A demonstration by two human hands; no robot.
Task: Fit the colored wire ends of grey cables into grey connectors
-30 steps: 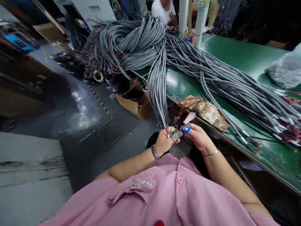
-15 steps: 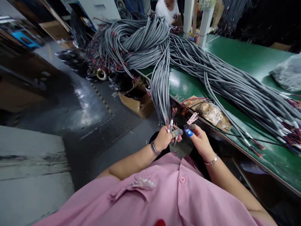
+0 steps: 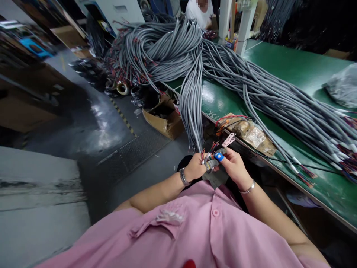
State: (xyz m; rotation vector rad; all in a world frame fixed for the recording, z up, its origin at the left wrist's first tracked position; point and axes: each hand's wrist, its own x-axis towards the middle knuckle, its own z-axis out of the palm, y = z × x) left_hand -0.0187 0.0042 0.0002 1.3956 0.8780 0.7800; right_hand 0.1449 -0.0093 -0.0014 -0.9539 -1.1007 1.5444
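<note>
My left hand (image 3: 197, 166) is closed around the end of a grey cable, where thin coloured wires (image 3: 214, 146) fan out past white tape. Grey covers wrap some of its fingers. Against those wires my right hand (image 3: 232, 163) is pinched, with blue tape on its thumb; its fingertips touch the wires beside the left hand. A hanging bundle of grey cables (image 3: 192, 108) comes down from the table edge just beyond both hands. A pink clip (image 3: 228, 140) stands at the table edge above the right hand.
A green table (image 3: 281, 63) carries long grey cables (image 3: 279, 96) with taped ends at right. Near its edge lies a taped cardboard piece (image 3: 255, 137). An open carton (image 3: 164, 121) stands on the floor. A person in white (image 3: 196, 15) is behind the table.
My right hand has moved left to meet the left hand at the coloured wires. The wire ends now lean to the right, between the hands.
</note>
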